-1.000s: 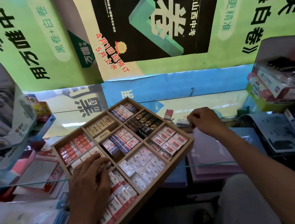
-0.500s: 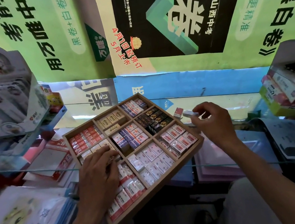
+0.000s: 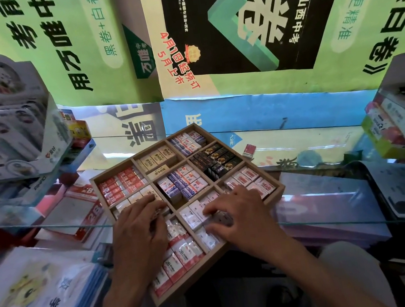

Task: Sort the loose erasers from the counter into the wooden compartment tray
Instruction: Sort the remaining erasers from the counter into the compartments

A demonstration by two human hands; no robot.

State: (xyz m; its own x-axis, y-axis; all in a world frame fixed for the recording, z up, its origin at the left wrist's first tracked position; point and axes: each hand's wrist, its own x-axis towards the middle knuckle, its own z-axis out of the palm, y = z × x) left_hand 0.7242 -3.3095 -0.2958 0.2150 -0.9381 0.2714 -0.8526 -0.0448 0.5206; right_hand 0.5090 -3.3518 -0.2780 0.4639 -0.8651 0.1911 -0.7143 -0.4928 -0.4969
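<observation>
The square wooden compartment tray [image 3: 278, 190] sat turned like a diamond on the glass counter [image 3: 343, 223], one corner pointing away toward the green printed poster [image 3: 335, 21] and another toward the person. Both hands were over its near half. The right hand [image 3: 236, 215] lay across the compartment of white wrapped erasers [image 3: 189, 216], fingers spread and bent down onto the packs; motion blur under the fingertips hid whether they pinched a single eraser or only pressed on the row, so I could not tell. The left hand [image 3: 137, 235] rested on the cream erasers in the left compartment, fingers fairly straight and seemingly grasping nothing.

The step in hand looked like seating an eraser into the white row. To do it well, the piece should go in with its long side parallel to its neighbours — those packs lay with their long axes running roughly toward the tray's far-right edge — then be nudged flush so the row stayed tight and nothing rode up on the divider. The left hand would be best used steadying the tray, since its near corner overhung the counter edge.

One small red-and-white loose eraser [image 3: 249, 151] lay on the counter just beside the tray's far-right edge — not yet sorted.
</observation>
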